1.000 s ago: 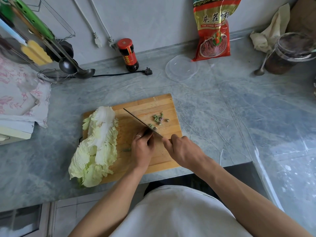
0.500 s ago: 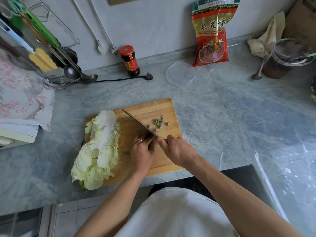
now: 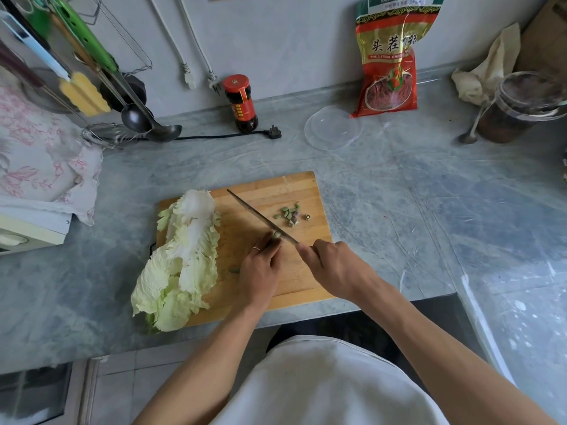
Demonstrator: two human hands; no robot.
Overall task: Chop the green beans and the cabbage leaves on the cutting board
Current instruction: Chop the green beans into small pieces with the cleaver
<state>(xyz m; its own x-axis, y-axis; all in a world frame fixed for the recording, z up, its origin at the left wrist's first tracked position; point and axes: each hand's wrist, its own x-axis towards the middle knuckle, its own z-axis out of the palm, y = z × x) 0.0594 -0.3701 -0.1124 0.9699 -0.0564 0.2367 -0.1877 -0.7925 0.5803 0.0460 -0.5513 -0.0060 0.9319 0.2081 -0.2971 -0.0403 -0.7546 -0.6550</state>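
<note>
A wooden cutting board (image 3: 294,188) lies on the grey counter. Pale green cabbage leaves (image 3: 181,259) cover its left side and hang over the front edge. Several chopped green bean pieces (image 3: 291,213) lie at the board's right rear. My left hand (image 3: 260,271) pins the green beans (image 3: 276,234) down, their cut end showing at my fingertips and a stub (image 3: 234,270) poking out behind my palm. My right hand (image 3: 334,265) grips the knife (image 3: 260,217), whose blade rests against the left fingertips on the beans.
A dark sauce jar (image 3: 241,102), a black plug (image 3: 274,132) and a clear plastic lid (image 3: 333,127) sit behind the board. A red food bag (image 3: 388,56) leans on the wall. A jar with spoon (image 3: 518,108) stands far right. Ladles (image 3: 147,121) and a floral cloth (image 3: 40,154) are at left.
The knife has kept working at the bean ends by my left fingertips. The head view has tilted slightly, shifting the scene down in frame. The cabbage has not moved.
</note>
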